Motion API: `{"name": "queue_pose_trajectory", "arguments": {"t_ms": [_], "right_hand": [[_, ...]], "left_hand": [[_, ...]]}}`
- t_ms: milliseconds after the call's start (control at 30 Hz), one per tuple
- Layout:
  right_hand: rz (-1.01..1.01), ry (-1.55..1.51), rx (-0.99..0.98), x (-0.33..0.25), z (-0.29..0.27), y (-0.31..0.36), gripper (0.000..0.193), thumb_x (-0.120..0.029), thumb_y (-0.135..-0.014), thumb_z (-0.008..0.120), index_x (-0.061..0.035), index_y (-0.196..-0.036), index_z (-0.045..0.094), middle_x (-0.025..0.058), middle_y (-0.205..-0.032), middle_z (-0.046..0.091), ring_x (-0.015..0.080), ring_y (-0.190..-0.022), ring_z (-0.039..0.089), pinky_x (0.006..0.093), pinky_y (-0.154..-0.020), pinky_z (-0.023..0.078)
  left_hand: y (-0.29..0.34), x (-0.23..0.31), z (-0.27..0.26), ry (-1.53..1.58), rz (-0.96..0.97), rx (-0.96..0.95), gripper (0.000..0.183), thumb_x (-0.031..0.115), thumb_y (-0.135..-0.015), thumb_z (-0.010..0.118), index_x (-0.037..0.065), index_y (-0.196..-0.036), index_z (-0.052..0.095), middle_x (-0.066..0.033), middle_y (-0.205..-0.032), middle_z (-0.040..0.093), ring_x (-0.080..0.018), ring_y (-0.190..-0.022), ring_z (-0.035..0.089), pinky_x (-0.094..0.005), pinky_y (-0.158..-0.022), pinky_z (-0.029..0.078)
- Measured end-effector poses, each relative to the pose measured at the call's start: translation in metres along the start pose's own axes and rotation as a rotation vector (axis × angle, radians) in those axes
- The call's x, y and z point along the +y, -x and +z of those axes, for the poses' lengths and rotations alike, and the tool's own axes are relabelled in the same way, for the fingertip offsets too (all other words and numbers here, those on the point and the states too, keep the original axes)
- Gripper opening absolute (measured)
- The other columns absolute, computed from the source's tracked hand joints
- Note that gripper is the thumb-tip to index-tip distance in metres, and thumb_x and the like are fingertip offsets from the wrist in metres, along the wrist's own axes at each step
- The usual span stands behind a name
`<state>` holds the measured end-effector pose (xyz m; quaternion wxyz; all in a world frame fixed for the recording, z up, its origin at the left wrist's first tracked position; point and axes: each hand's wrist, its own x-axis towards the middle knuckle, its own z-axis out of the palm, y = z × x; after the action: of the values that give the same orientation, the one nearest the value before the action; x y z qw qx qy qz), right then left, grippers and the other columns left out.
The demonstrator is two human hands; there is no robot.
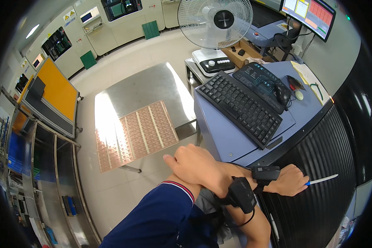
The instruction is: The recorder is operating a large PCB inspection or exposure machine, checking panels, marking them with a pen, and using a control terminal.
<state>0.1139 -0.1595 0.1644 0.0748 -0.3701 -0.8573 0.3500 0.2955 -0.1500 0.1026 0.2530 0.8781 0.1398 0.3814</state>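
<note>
- Low in the frame, the arms are crossed: the right hand (196,165) lies curled, fingers loosely bent and holding nothing, on top of the other forearm just below centre.
- That other forearm runs up to the right, and the left hand (288,180) sits at the lower right, closed around a pen (323,179) (white barrel, blue bit at the grip) that pokes out to the right over the dark ribbed panel (322,206).
- Both wrists wear black strapped devices, one (240,194) at bottom centre and one (265,173) just left of the pen hand.
- A navy sleeve (161,219) with a red-and-white cuff fills the bottom middle.
- Right of centre, above the hands: a grey-blue table (231,144) carrying a black keyboard (239,107), with a dark mouse pad and black mouse (282,94) beyond it toward the upper right.
- Top centre, a white fan (215,18) stands on its base.
- Upper right corner: a monitor (308,14) showing coloured panels.
- Centre-left, a shiny metal table (144,89) holds a pinkish copper sheet (134,134) gridded with small squares (it overhangs the near edge).
- Far left: an orange-topped cart (56,93) and metal shelving (49,186).
</note>
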Motion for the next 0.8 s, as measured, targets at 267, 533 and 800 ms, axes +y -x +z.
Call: {"name": "queue_pose_trajectory", "arguments": {"t_ms": [267,533,800], "right_hand": [[0.054,-0.029,0.083,0.021,-0.008,0.003,0.049,-0.032,-0.099,0.050,0.0072,-0.079,0.072,0.0301,-0.084,0.070,0.0487,-0.083,0.068,0.0543,-0.079,0.056],[-0.181,-0.007,0.133,0.025,-0.003,0.001,0.040,-0.027,-0.094,0.053,0.0057,-0.083,0.073,0.0280,-0.090,0.072,0.0462,-0.085,0.070,0.0526,-0.080,0.057],[-0.132,-0.030,0.190,0.027,0.000,-0.002,0.035,-0.026,-0.090,0.059,0.0042,-0.079,0.073,0.0282,-0.079,0.070,0.0444,-0.078,0.072,0.0501,-0.073,0.058]], "left_hand": [[0.000,-0.005,-0.007,-0.003,-0.065,-0.056,0.032,0.032,-0.101,0.062,0.002,-0.095,0.071,-0.0158,-0.070,0.067,-0.0289,-0.065,0.066,-0.0428,-0.061,0.052],[-0.011,-0.004,-0.011,0.000,-0.103,-0.148,0.035,0.034,-0.102,0.062,0.001,-0.100,0.074,-0.0151,-0.073,0.068,-0.0235,-0.066,0.065,-0.0393,-0.060,0.052],[-0.015,-0.010,-0.009,0.108,-0.117,0.009,0.030,0.030,-0.100,0.061,0.003,-0.087,0.062,-0.0183,-0.064,0.063,-0.0413,-0.063,0.064,-0.0496,-0.058,0.049]]}}
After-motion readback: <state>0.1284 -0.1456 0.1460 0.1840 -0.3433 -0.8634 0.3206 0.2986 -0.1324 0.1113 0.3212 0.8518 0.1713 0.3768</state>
